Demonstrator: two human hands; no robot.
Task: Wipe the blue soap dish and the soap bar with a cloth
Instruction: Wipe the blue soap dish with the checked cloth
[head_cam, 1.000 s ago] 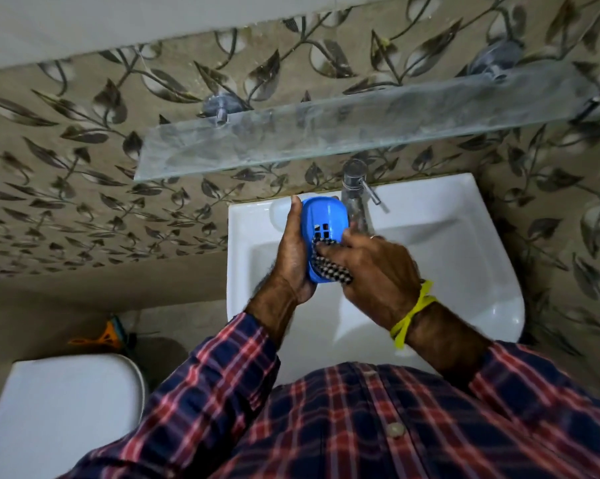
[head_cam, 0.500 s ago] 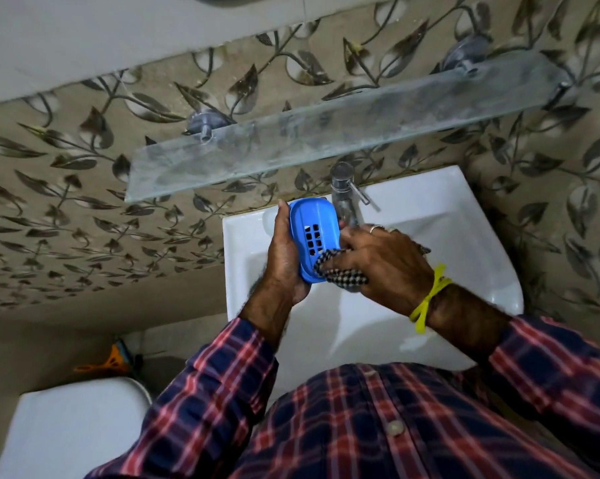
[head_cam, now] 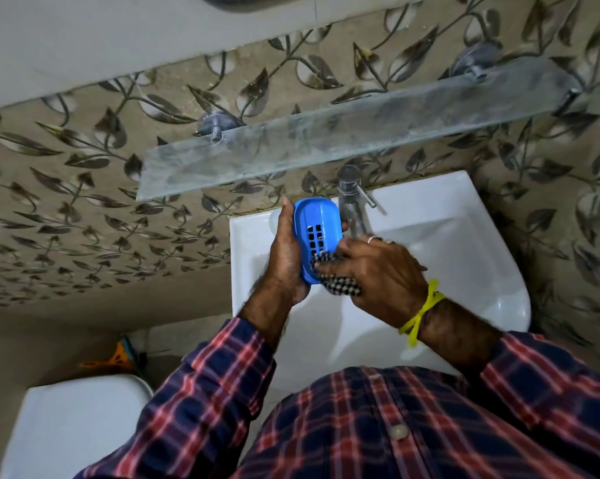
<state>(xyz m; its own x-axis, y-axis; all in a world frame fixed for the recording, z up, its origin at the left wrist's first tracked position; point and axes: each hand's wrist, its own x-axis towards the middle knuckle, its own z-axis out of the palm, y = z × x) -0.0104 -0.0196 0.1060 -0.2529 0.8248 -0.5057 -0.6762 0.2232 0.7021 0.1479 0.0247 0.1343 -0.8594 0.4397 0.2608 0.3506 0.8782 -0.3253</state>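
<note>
Right now, in the head view, the person holds the blue soap dish [head_cam: 317, 233] up over the white sink [head_cam: 471, 243], close to the sink's back edge and just beside the tap [head_cam: 352, 202]. The left hand [head_cam: 286, 257] wraps around the dish's left side, with the thumb up by the top end, so the dish stands on its edge with its slotted face turned to the right hand. The right hand [head_cam: 378, 271] is curled around a checked cloth [head_cam: 336, 281] and presses it on the lower part of the dish.

To do this step well, the left hand should likely grip the dish tight so it does not slip into the sink. The cloth should probably rub all the way up the slotted face, into the little holes, and then around the rim and the back.

The cloth sits between the right fingers [head_cam: 347, 252] and the dish, so those fingers touch cloth, not plastic. The upper half of the dish is bare. A soap bar cannot be made out for sure.
</note>
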